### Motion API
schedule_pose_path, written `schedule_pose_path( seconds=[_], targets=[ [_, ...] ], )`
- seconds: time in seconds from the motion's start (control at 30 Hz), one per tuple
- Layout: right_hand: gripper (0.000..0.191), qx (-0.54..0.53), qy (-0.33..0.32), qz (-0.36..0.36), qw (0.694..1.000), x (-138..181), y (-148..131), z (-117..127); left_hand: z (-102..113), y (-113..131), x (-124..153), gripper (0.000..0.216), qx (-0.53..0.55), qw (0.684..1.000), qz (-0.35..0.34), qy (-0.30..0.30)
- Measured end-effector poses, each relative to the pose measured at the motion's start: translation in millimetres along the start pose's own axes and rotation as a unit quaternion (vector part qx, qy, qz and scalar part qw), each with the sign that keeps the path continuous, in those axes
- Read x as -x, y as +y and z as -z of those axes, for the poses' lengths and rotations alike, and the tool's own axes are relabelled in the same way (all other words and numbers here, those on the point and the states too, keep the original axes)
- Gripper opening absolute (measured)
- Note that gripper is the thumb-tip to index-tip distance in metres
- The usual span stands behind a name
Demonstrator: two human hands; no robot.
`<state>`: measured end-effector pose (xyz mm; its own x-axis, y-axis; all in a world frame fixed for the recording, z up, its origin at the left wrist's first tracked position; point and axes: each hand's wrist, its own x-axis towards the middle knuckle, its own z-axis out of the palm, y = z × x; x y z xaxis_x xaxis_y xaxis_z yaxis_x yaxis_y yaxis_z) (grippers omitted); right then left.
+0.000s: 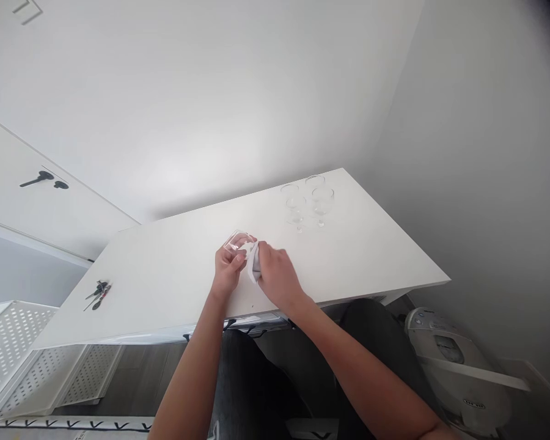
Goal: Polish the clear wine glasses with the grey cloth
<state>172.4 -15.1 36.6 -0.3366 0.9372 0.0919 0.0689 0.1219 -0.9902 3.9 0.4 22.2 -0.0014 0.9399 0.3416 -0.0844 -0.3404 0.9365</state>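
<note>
Over the middle of a white table (165, 275), my left hand (227, 266) is closed around a clear glass (236, 241) held tilted. My right hand (277, 278) is closed on a white cloth (255, 261) pressed against the glass's side. The two hands nearly touch. Part of the glass is hidden behind my fingers and the cloth.
Three clear wine glasses (308, 201) stand upright at the table's far right. Dark keys (98, 293) lie near its left edge. A white perforated basket (22, 360) stands at the lower left, a white appliance (458, 366) on the floor at the right. White walls rise behind.
</note>
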Motion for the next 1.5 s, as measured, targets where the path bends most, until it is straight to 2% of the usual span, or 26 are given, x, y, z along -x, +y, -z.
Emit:
schedule_pose_path(
  seconds=[0.03, 0.07, 0.13, 0.17, 0.2, 0.23, 0.3, 0.37, 0.4, 0.43, 0.5, 0.6, 0.63, 0.7, 0.77, 0.9, 0.97, 1.07, 1.13, 1.2, 1.3, 1.4, 1.43, 1.5],
  targets=[
    [0.02, -0.043, -0.027, -0.007, 0.999, -0.8, 0.3, -0.7, -0.5, 0.0, -0.2, 0.054, 0.005, 1.0, 0.002, 0.005],
    [0.02, -0.115, -0.082, -0.019, 0.99, -1.7, 0.8, -0.9, -0.2, 0.0, 0.3, 0.06, 0.014, 1.0, 0.005, 0.01],
    [0.03, -0.258, -0.202, -0.043, 0.944, -3.4, 1.9, 0.4, 1.4, -0.1, 1.8, 0.071, 0.027, 0.999, 0.013, 0.018],
    [0.034, -0.292, -0.231, -0.049, 0.927, -4.2, 2.3, 1.7, 2.3, -0.5, 2.3, 0.074, 0.029, 0.999, 0.015, 0.022],
    [0.034, -0.287, -0.233, -0.047, 0.928, -4.8, 2.6, 3.4, 3.0, -1.2, 2.4, 0.075, 0.03, 0.999, 0.016, 0.024],
    [0.032, -0.243, -0.212, -0.037, 0.946, -5.4, 2.8, 5.4, 3.5, -2.2, 2.0, 0.074, 0.03, 0.999, 0.016, 0.025],
    [0.02, -0.063, -0.124, 0.006, 0.99, -6.4, 2.8, 10.3, 3.8, -5.0, 0.0, 0.067, 0.025, 0.999, 0.021, 0.019],
    [0.02, 0.124, -0.049, 0.067, 0.989, -7.2, 2.4, 16.6, 4.3, -8.0, -2.6, 0.061, 0.012, 1.0, 0.022, 0.009],
    [0.023, 0.171, -0.026, 0.093, 0.98, -7.3, 1.8, 20.4, 4.9, -9.3, -3.6, 0.06, 0.006, 1.0, 0.019, 0.007],
    [0.024, 0.182, -0.004, 0.114, 0.977, -7.1, 0.7, 24.7, 5.8, -10.1, -4.3, 0.059, 0.003, 1.0, 0.012, 0.008],
    [0.024, 0.13, 0.06, 0.134, 0.981, -4.8, -3.6, 34.4, 8.0, -10.7, -4.8, 0.058, 0.006, 1.0, 0.001, 0.021],
    [0.035, 0.034, 0.19, 0.108, 0.975, 3.5, -15.7, 50.0, 11.0, -9.4, -4.6, 0.054, 0.026, 0.999, -0.003, 0.039],
    [0.04, 0.011, 0.206, 0.085, 0.975, 7.1, -20.7, 54.9, 11.5, -8.8, -4.7, 0.053, 0.033, 0.998, -0.004, 0.045],
    [0.044, -0.038, 0.18, 0.037, 0.982, 13.7, -30.4, 63.8, 11.7, -8.0, -5.4, 0.051, 0.043, 0.997, -0.013, 0.065],
    [0.044, -0.083, 0.117, 0.002, 0.99, 17.4, -37.4, 72.0, 10.8, -8.1, -6.5, 0.045, 0.042, 0.993, -0.03, 0.103],
    [0.035, -0.162, 0.02, -0.057, 0.985, 16.0, -40.3, 89.6, 8.0, -11.5, -7.8, 0.037, 0.009, 0.988, -0.038, 0.148],
    [0.028, -0.193, -0.009, -0.069, 0.979, 15.2, -39.1, 99.4, 8.0, -14.2, -8.0, 0.038, -0.005, 0.988, -0.03, 0.153],
    [0.028, -0.216, -0.034, -0.056, 0.974, 19.1, -39.7, 113.5, 11.0, -17.8, -8.6, 0.037, 0.007, 0.983, -0.034, 0.181],
    [0.026, -0.197, -0.041, -0.041, 0.979, 23.7, -42.3, 121.2, 13.6, -19.4, -9.4, 0.035, 0.026, 0.978, -0.037, 0.205],
    [0.021, -0.131, -0.052, -0.019, 0.99, 27.1, -45.0, 126.9, 14.9, -20.1, -10.3, 0.035, 0.035, 0.975, -0.035, 0.217],
    [0.02, -0.01, -0.128, 0.011, 0.992, 27.0, -46.6, 132.8, 13.5, -19.3, -11.0, 0.035, 0.02, 0.978, -0.029, 0.206],
    [0.027, 0.042, -0.204, 0.014, 0.978, 24.4, -43.1, 137.6, 10.7, -17.2, -10.8, 0.036, 0.004, 0.981, -0.022, 0.19],
    [0.028, 0.054, -0.199, 0.011, 0.979, 24.0, -40.5, 138.9, 10.1, -16.6, -10.6, 0.036, 0.002, 0.982, -0.02, 0.189],
    [0.023, 0.093, -0.146, 0.01, 0.985, 24.2, -32.9, 140.5, 9.7, -16.1, -10.2, 0.038, 0.004, 0.981, -0.02, 0.191]
  ],
)
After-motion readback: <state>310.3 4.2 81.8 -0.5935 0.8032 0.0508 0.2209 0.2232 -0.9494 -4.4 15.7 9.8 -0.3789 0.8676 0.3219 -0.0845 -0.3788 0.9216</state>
